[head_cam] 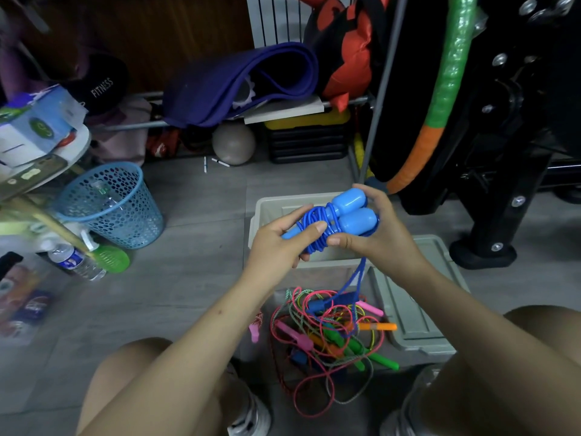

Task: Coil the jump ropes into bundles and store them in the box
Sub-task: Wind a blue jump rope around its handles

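A: Which step is in hand?

B: Bundling the blue jump rope (317,229), I'd say. The left hand (279,243) grips the thin ends of the two blue handles (352,212) together with the coils, thumb pressed over the cord. The right hand (374,228) holds the fat ends, its fingers (338,240) curled round the wraps.

A: Is the bundle finished?

B: Not quite, by my reading. A length of blue cord (358,278) hangs from under the right hand down into the pile of loose ropes (330,328) on the floor, near the person's knees.

A: And the box?

B: The grey box (267,209) sits open on the floor directly beneath and beyond the hands. Its lid (418,309) lies flat to the right of the pile.

A: What does the next move call for?

B: Probably drawing the hanging cord free of the tangle, winding it round the handles and tucking the end, keeping the coils pinched so they don't spring loose. Then lowering the bundle into the box. Many ropes remain uncoiled.
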